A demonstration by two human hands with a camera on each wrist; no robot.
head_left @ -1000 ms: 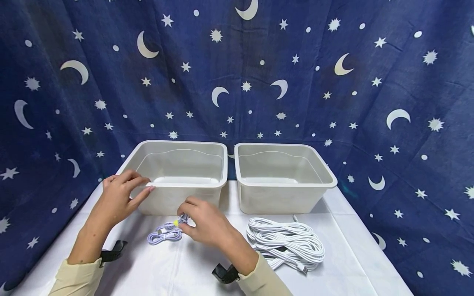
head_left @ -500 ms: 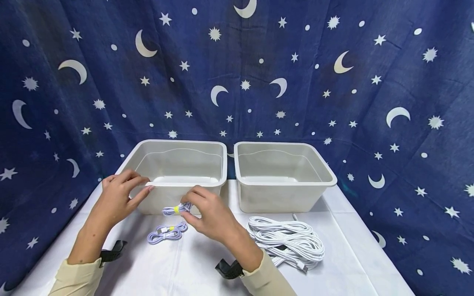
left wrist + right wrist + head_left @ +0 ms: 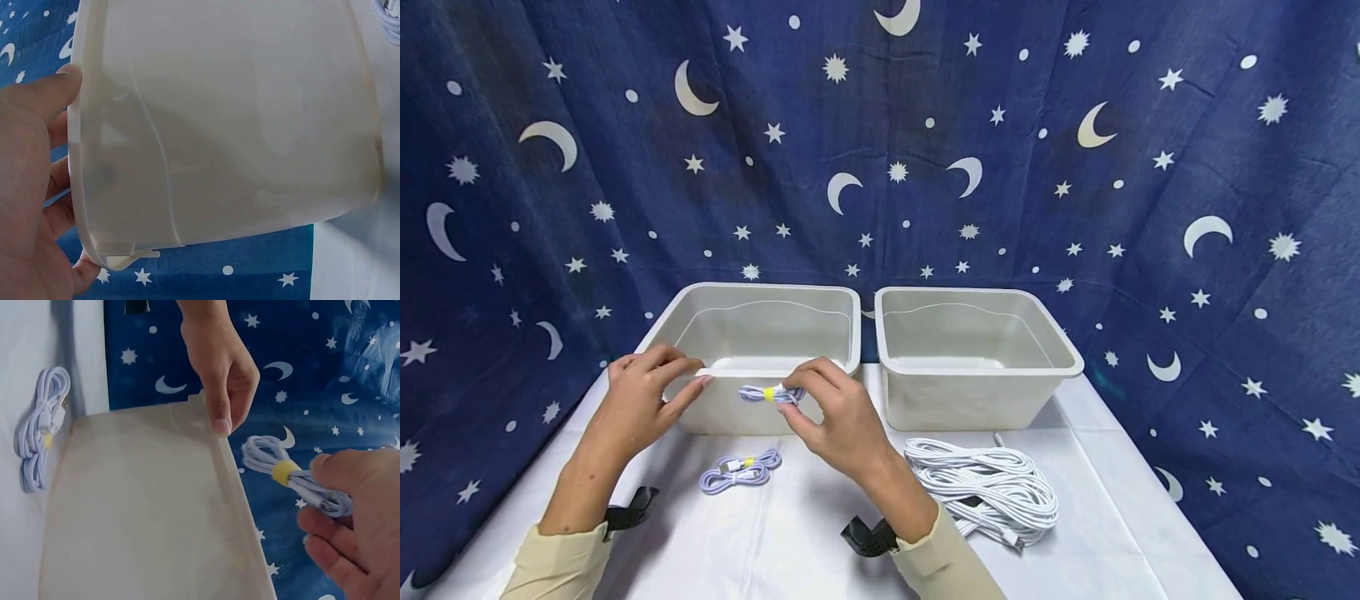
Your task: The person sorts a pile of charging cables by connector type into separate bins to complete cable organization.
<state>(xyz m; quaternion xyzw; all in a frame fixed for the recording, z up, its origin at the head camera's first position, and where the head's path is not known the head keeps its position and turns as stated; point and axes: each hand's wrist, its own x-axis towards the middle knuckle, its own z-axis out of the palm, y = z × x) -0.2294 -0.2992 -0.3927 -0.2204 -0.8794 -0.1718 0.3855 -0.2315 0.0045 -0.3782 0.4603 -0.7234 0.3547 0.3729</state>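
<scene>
My right hand pinches a coiled lavender cable with a yellow tie, in front of the left plastic bin and a little below its rim in the head view. The right wrist view shows the thumb and fingers on one end of the coil, its loops sticking out free. My left hand grips the near rim of that bin at its left corner, thumb outside and fingers over the rim. On the table before the bin lies more coiled lavender cable, with a yellow tie and a white plug.
A second light bin stands to the right, a narrow gap from the first. Before it lies a pile of coiled white cables. A blue curtain with moons and stars hangs behind the white-covered table.
My right hand has lifted the lavender cable coil off the table, upward and slightly right, toward the bin's rim. My left hand has stayed on the rim.
</scene>
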